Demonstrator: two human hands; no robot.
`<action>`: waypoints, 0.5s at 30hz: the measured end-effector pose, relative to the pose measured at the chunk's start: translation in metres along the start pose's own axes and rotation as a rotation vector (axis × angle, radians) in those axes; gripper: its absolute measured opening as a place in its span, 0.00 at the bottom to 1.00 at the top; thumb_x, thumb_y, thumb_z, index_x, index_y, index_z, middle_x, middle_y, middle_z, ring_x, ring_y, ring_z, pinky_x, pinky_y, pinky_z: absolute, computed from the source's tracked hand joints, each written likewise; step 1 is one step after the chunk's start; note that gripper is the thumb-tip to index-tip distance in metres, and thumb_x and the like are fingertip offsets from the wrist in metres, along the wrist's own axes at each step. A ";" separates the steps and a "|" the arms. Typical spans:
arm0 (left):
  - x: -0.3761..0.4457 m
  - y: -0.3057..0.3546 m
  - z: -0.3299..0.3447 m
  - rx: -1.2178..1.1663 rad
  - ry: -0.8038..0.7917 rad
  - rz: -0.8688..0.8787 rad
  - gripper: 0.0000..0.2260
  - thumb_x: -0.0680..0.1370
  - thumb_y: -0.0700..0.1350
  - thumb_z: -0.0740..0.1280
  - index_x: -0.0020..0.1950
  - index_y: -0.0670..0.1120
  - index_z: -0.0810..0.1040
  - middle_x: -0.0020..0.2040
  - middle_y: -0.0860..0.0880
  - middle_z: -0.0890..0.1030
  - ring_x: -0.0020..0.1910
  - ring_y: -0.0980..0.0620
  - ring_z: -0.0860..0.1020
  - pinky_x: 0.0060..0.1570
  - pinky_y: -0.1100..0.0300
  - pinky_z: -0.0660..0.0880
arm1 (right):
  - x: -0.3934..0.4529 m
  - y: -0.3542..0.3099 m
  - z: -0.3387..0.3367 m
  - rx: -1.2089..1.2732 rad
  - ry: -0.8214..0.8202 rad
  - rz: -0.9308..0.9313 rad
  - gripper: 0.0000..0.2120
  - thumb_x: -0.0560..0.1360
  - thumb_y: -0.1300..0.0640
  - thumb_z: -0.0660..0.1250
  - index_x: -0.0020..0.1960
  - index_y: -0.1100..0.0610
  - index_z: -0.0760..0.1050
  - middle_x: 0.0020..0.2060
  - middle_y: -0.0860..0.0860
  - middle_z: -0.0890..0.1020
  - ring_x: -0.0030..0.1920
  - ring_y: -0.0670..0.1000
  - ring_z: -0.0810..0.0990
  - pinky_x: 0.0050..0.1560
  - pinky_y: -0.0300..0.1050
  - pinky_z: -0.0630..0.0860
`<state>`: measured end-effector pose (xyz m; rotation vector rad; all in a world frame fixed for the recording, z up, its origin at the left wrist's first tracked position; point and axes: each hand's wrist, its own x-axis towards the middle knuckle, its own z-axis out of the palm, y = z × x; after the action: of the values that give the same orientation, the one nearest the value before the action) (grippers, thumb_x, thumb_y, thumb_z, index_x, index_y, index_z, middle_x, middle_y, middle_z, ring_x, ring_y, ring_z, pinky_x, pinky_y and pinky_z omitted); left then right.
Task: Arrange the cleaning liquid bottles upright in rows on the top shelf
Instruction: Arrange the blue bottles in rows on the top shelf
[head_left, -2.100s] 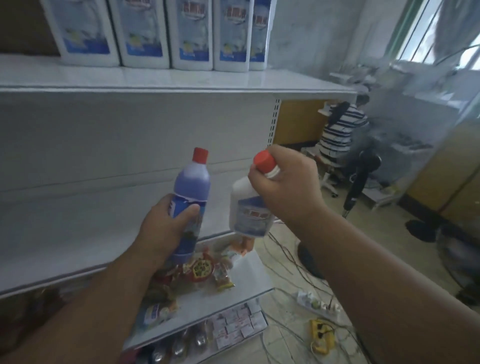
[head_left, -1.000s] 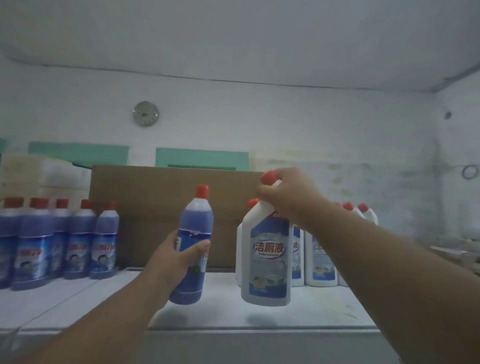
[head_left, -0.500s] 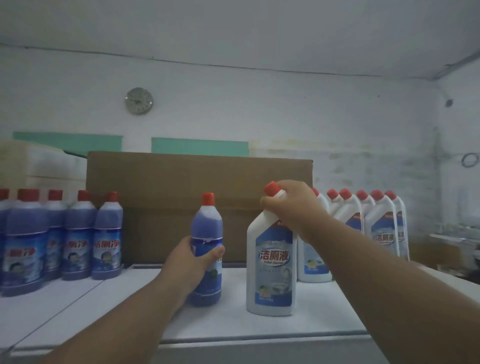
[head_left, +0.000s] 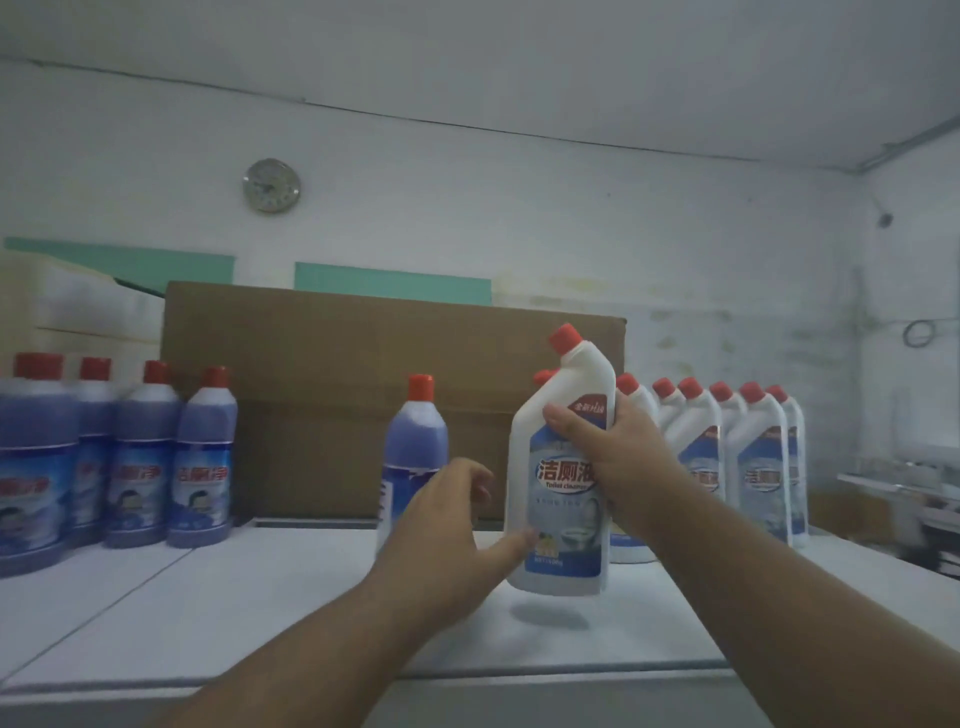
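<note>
At far left on the flat white top shelf (head_left: 156, 618), a row of upright blue plastic bottles with red caps (head_left: 124, 457), packed side by side. Behind, a wide brown cardboard box (head_left: 332, 374), and higher on the pale wall a round silver clock (head_left: 271, 185). Near the middle, one more upright blue bottle with a red cap (head_left: 414, 436), standing alone on the shelf, partly hidden by the left hand (head_left: 447, 525). Left hand spread and loose, fingers relaxed just in front of that bottle, thumb reaching right and touching the lower front of a white angled-neck toilet cleaner bottle with a red cap and blue label (head_left: 563, 483). White bottle upright, lifted just clear of the shelf, shadow under its base. Right hand (head_left: 608, 452) wrapped round its upper body, thumb across the front above the label. Further right, rows of matching white red-capped bottles (head_left: 748, 457), upright, close together on the shelf.
</note>
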<state>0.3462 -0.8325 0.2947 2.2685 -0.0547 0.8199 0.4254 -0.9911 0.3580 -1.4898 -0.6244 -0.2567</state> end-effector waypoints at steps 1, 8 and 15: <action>0.004 0.006 0.005 -0.039 -0.033 -0.009 0.21 0.72 0.60 0.73 0.58 0.59 0.67 0.53 0.62 0.75 0.53 0.58 0.76 0.56 0.58 0.78 | 0.002 -0.004 -0.008 0.031 -0.023 0.001 0.21 0.69 0.49 0.76 0.58 0.53 0.77 0.46 0.54 0.86 0.46 0.56 0.87 0.52 0.63 0.82; 0.031 0.054 0.069 -0.213 -0.338 -0.019 0.18 0.72 0.57 0.75 0.57 0.62 0.72 0.54 0.60 0.80 0.53 0.56 0.79 0.60 0.51 0.77 | 0.006 -0.005 -0.091 0.065 -0.064 0.025 0.21 0.72 0.50 0.74 0.61 0.57 0.75 0.49 0.58 0.86 0.49 0.60 0.86 0.54 0.62 0.81; 0.062 0.117 0.164 -0.058 -0.515 0.019 0.22 0.72 0.60 0.74 0.62 0.57 0.74 0.55 0.58 0.81 0.52 0.56 0.79 0.58 0.57 0.77 | 0.023 0.029 -0.214 0.108 -0.045 0.030 0.27 0.69 0.51 0.75 0.65 0.60 0.74 0.53 0.61 0.84 0.52 0.64 0.84 0.54 0.62 0.80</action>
<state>0.4541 -1.0132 0.3125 2.3693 -0.3312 0.2221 0.5084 -1.1918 0.3537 -1.4033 -0.6417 -0.1642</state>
